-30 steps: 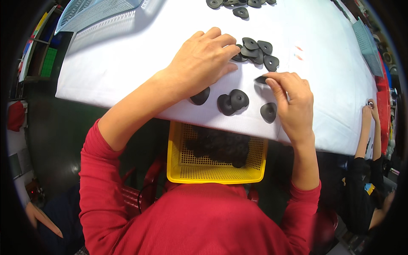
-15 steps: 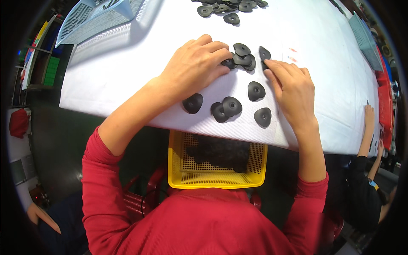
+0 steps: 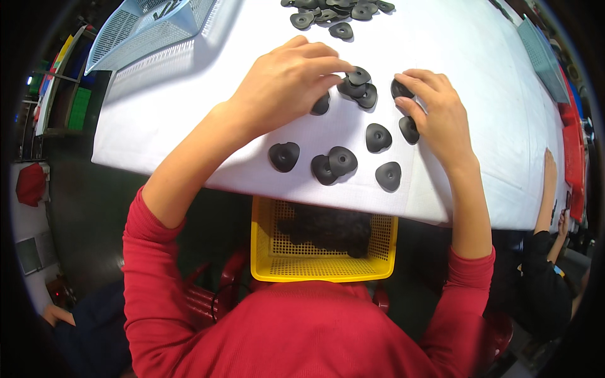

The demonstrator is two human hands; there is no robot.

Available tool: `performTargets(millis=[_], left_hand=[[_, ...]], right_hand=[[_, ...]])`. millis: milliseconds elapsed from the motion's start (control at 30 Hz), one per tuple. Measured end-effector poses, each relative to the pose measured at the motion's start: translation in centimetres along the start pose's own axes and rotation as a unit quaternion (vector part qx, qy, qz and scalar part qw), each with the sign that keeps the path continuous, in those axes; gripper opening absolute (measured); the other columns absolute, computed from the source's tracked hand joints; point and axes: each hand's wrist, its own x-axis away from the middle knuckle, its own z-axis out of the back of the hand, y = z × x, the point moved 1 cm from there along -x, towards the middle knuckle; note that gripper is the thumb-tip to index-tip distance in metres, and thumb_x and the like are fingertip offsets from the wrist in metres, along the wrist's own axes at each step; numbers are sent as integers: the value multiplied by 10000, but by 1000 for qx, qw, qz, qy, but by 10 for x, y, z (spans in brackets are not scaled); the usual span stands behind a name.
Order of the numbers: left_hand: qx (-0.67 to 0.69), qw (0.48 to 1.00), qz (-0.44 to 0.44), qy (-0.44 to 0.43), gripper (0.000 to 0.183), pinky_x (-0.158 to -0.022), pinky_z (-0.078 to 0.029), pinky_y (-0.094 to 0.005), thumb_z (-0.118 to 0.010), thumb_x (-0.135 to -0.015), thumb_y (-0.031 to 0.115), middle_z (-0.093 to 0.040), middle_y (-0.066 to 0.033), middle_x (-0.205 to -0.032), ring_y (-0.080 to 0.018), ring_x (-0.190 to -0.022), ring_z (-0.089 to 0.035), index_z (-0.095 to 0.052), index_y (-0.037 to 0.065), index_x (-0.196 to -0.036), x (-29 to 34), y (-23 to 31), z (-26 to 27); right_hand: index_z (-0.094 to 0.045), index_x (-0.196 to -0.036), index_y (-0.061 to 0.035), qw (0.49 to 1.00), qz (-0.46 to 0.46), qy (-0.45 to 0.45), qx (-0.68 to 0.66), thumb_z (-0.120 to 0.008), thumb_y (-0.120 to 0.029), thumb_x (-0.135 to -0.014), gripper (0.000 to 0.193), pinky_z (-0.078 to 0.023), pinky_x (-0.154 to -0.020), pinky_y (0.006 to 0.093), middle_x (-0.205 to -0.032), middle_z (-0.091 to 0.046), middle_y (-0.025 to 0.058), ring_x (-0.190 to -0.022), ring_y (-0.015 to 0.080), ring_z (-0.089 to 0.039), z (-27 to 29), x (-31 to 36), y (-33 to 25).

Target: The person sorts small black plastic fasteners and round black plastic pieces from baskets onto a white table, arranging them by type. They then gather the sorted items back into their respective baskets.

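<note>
Black rounded-triangular pieces with a small central hole lie about the white-covered table. My left hand (image 3: pixel 287 79) is closed in a loose pinch at the top piece (image 3: pixel 359 76) of a small overlapping cluster. Another piece (image 3: pixel 321 104) lies partly hidden under that hand. My right hand (image 3: pixel 439 110) pinches a tilted black piece (image 3: pixel 401 90) between thumb and fingers. Just under its thumb is one more piece (image 3: pixel 408 130), partly covered. Nearer me lie single pieces (image 3: pixel 379 137) and an overlapping pair (image 3: pixel 342 161).
A heap of similar pieces (image 3: pixel 340 30) lies at the far side. Below the table's near edge, a yellow basket (image 3: pixel 324 276) holds dark contents. A blue basket (image 3: pixel 135 44) stands far left, a teal one (image 3: pixel 542 60) far right by red trays (image 3: pixel 572 151). Another person's arm (image 3: pixel 547 192) rests at right.
My left hand has left one piece beneath it and shifted its fingertips to the cluster's top piece. My right hand has turned its piece slightly toward me; a piece under the thumb now shows.
</note>
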Motion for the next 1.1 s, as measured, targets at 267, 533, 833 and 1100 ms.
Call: performTargets(millis=[267,533,833,1100], left_hand=[[0,999,-29,-35,240,-876,-494,-366,-612,-886,171,-662,-13,-1140,-245,-986,-579,-699,165,-1109,-23,-8,-30],[-18,999,-32,35,231,-903,-460,-380,-641,-870,202,-671,-17,-1115,-234,-1030,-580,-702,110,-1073,-22,-15,-30],[-18,999,-31,-36,289,-925,-439,-387,-688,-838,237,-672,-6,-1128,-225,-1063,-567,-691,136,-1109,-2,-13,-13],[60,996,7,69,269,-912,-475,-360,-702,-816,107,-674,-68,-1117,-253,-1036,-593,-698,102,-1085,5,-31,-1]], right_hand=[[-700,-993,-33,977,-157,-10,-141,-619,-144,-894,169,-514,-678,349,-804,-691,70,-710,253,-648,-1,-4,14],[-691,-1022,-42,998,-19,-5,-58,-739,-148,-765,282,-475,-834,374,-1047,-649,72,-958,253,-591,-3,-5,-10],[-693,-925,-92,997,69,-13,-7,-723,-181,-789,166,-415,-784,338,-962,-675,4,-914,179,-596,-9,1,-30],[-691,-920,-102,992,120,12,21,-701,-181,-811,134,-415,-777,342,-900,-668,16,-873,185,-597,-17,-7,-42]])
